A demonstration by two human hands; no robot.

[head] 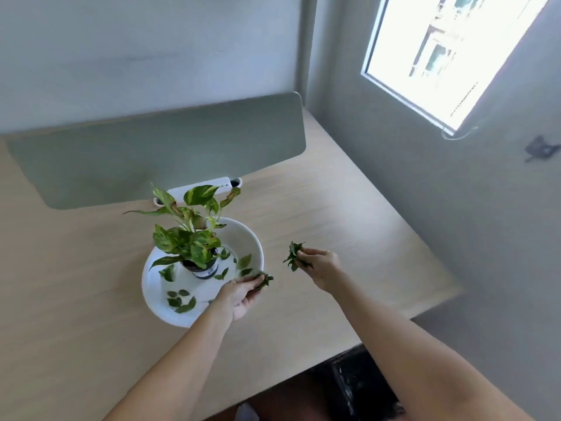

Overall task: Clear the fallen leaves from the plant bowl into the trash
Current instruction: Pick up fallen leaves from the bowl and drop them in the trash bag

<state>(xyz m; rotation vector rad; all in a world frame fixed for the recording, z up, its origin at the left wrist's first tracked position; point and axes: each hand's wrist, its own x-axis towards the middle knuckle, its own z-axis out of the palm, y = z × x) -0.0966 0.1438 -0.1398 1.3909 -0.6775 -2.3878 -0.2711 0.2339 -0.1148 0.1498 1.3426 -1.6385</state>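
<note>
Fallen leaves [181,300] in white plant bowl [256,241], left hand [241,291] clutching leaves at its rim, right hand [318,262] gripping a bunch beside it

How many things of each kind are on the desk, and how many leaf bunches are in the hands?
White bowl: 1
Potted plant: 1
Leaf bunch in left hand grip: 1
Leaf bunch in right hand grip: 1
Total: 4

An office: a wooden desk [334,214] with a grey divider panel [158,153].
</note>
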